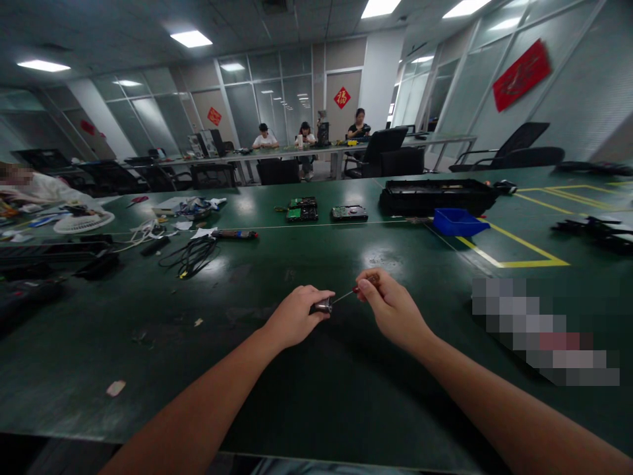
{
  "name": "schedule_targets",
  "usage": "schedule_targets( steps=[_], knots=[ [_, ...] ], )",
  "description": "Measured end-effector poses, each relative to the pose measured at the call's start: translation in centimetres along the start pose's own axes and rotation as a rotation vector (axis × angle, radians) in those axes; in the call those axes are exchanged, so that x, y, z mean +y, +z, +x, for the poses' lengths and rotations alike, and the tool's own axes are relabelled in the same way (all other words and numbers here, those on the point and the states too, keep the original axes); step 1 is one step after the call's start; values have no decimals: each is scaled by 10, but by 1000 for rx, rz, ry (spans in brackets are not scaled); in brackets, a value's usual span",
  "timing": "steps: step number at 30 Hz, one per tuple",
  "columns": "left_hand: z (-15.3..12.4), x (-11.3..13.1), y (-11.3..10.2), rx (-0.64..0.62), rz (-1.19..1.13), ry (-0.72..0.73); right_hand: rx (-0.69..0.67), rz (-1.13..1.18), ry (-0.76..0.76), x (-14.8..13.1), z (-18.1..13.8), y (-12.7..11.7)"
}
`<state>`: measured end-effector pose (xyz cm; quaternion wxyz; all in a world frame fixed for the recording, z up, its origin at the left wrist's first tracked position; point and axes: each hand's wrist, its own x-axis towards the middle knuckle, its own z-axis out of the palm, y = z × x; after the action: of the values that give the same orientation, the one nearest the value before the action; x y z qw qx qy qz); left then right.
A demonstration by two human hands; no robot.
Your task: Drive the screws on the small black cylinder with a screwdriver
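My left hand [295,315] is closed around a small silver cylindrical part [324,305] just above the green table [247,369]. My right hand [390,303] pinches the red handle of a thin screwdriver [352,291], fingers pressed together. The screwdriver's metal shaft points left, and its tip meets the end of the silver part. Both hands hover close together over the middle of the table, near its front edge.
Circuit boards [302,210] and a hard drive [349,212] lie farther back, with a black case [438,196] and blue bin [459,221] to the right. Cables [190,256] and tools sit at left. Yellow tape lines [524,245] mark the right side. People sit at a far table.
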<state>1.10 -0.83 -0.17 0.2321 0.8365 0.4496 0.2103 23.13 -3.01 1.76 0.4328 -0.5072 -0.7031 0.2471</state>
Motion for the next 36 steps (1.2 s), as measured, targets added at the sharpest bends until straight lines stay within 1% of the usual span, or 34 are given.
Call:
schedule_targets(
  steps=[8,11,15,22,26,29,32,36],
  knots=[
    [2,-2,2,-16,24,2,15,-109,-45,-9,0,-2],
    [2,-1,0,-8,2,-20,11,-149,-69,-9,-1,-3],
    [1,1,-2,11,-56,-68,20,-183,-53,-6,0,-3],
    [1,2,-2,117,-149,-158,58,-173,-32,-7,0,-2],
    [-1,5,-4,143,-214,-189,66,-154,-26,-8,0,-2],
    [-3,11,-5,171,-242,-243,84,-137,-25,-8,0,-3],
    [-4,22,-4,128,-211,-247,97,-127,-28,-8,1,-5],
    [-2,37,3,1,-89,-119,105,-117,-31,-7,1,-6]
  ],
)
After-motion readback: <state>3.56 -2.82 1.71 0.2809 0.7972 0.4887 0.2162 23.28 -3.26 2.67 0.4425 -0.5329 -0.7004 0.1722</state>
